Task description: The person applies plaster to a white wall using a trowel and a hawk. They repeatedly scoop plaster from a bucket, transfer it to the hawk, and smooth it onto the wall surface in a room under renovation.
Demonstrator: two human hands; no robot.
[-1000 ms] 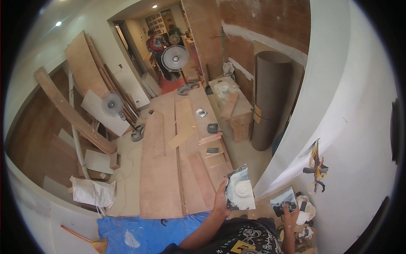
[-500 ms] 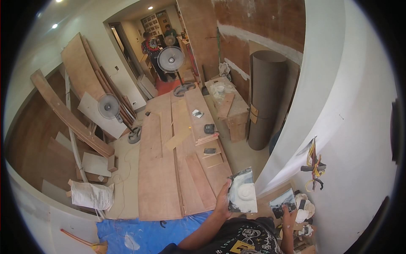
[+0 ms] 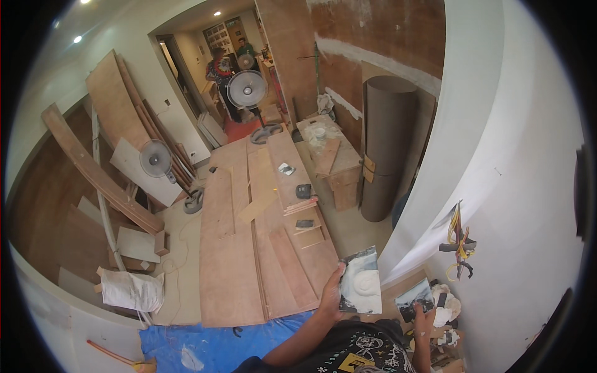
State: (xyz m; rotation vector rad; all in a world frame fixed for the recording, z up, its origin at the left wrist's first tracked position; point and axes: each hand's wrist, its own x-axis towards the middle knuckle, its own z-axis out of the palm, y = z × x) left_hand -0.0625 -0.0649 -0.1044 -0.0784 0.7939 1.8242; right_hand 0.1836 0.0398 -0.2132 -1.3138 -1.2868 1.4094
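My left hand point(image 3: 329, 297) grips a square board point(image 3: 360, 280) smeared dark and loaded with a mound of white paste. To its right, lower in the view, my right hand point(image 3: 425, 320) is closed on a smaller flat scraper point(image 3: 413, 297) with dark and white smears on its blade. Behind the scraper sit crumpled white material point(image 3: 446, 308) and assorted clutter, partly hidden. Both hands are held in front of my dark printed shirt.
Plywood sheets point(image 3: 230, 273) lie across the middle, with tape measure and offcuts. Two fans point(image 3: 247, 90) stand beyond and left. Leaning boards line the left, a bench point(image 3: 326, 143) and brown roll point(image 3: 382, 149) the right. Exposed wires point(image 3: 460, 242) hang nearby. Two people are in the far doorway.
The room has shifted slightly left in the view. The board in my left hand has moved a little right and down. The far person in green has become more visible.
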